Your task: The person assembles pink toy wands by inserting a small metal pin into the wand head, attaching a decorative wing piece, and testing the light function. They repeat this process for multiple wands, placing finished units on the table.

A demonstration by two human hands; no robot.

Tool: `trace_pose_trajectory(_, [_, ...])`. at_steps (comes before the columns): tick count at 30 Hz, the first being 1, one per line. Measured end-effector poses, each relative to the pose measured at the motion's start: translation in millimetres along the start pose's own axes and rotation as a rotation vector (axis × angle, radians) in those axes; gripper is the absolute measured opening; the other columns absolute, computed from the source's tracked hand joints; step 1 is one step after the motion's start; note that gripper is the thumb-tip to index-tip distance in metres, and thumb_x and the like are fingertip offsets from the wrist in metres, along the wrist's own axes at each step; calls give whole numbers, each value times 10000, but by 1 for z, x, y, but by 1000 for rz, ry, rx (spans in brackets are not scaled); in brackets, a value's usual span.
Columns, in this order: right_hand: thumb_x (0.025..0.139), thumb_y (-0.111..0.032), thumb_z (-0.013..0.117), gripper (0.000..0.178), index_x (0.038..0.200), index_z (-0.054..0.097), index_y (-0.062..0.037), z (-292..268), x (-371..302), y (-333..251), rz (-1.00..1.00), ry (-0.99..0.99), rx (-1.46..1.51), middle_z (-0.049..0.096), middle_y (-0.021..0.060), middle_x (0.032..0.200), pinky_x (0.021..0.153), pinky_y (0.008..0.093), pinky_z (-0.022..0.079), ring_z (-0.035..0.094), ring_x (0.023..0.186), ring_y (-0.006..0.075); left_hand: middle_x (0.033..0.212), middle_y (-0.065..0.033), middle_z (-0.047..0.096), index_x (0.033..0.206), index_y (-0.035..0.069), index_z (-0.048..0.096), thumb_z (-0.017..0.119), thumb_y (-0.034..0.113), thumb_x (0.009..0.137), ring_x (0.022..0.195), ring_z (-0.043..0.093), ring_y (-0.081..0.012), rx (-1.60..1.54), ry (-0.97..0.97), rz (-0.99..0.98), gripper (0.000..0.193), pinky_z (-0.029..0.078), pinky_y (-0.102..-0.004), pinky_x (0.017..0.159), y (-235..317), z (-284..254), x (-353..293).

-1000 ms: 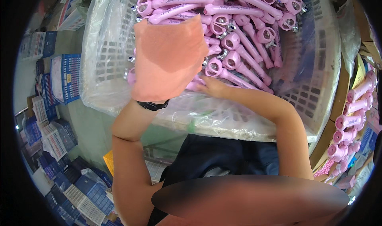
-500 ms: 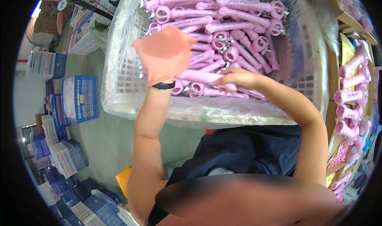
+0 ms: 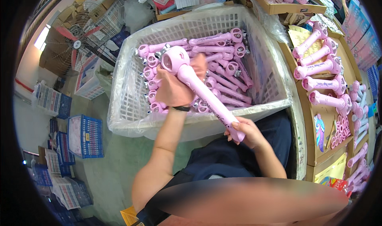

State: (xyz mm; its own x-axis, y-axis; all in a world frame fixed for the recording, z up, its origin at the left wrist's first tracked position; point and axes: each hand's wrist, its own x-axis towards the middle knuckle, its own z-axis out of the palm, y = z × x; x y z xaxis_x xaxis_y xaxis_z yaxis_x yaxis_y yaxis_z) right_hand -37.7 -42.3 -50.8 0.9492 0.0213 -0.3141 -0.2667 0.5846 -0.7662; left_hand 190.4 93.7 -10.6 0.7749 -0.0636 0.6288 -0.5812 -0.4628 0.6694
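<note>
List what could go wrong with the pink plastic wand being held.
The long pink plastic wand could slip if the right hand loosens on its lower end.

The orange cloth covering the left hand might slide beneath the wand's round head.

If dropped, the wand could strike the pink wands heaped in the white mesh-sided plastic basket.

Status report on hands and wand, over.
Right hand grips pink wand near handle end. Left hand behind wand, covered by orange cloth. Nothing visibly blocking.

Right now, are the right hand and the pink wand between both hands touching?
Touching. The head view shows the right hand gripping the pink wand near its lower end, thumb lying on top.
</note>
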Motion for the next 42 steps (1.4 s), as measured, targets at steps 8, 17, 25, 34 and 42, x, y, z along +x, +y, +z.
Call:
trace_pose_trajectory(8, [802,-187,803,568,1254,530,21,16,-64,57,-662,537,-815,666,109,944,716,336,550,670,876,208,1026,-5,550,1390,44,429,508,496,987,783,572,-114,-1484,-492,-593,611,560,-293,642,54,25,-70])
trace_pose_trajectory(17, [884,-211,709,397,1159,509,-7,1,-89,69,-327,260,95,659,118,916,487,263,483,636,686,194,777,-6,499,1098,108,529,555,190,967,673,513,-144,-1155,-785,-444,156,454,-293,619,98,9,-143])
trace_pose_trajectory(25, [804,-193,799,477,1116,492,-3,1,-88,106,-582,558,-485,671,186,951,714,358,548,682,780,246,853,-92,614,1037,21,522,501,333,1013,703,601,-214,-1225,-780,-346,313,544,-362,637,114,1,-107])
trace_pose_trajectory(34, [837,-100,763,350,1032,486,-12,1,-86,95,-631,570,-148,658,117,868,637,270,498,601,698,125,914,-69,612,1028,-2,600,648,78,864,789,608,-215,-243,-477,444,188,507,-349,697,141,-7,-138])
trace_pose_trajectory(42, [1040,-215,503,261,1109,612,12,-37,-91,40,-917,666,-69,679,103,930,773,303,507,598,760,155,687,-64,584,794,8,565,608,-2,849,631,568,-130,-1088,-1258,-385,70,479,-287,598,157,-15,-144])
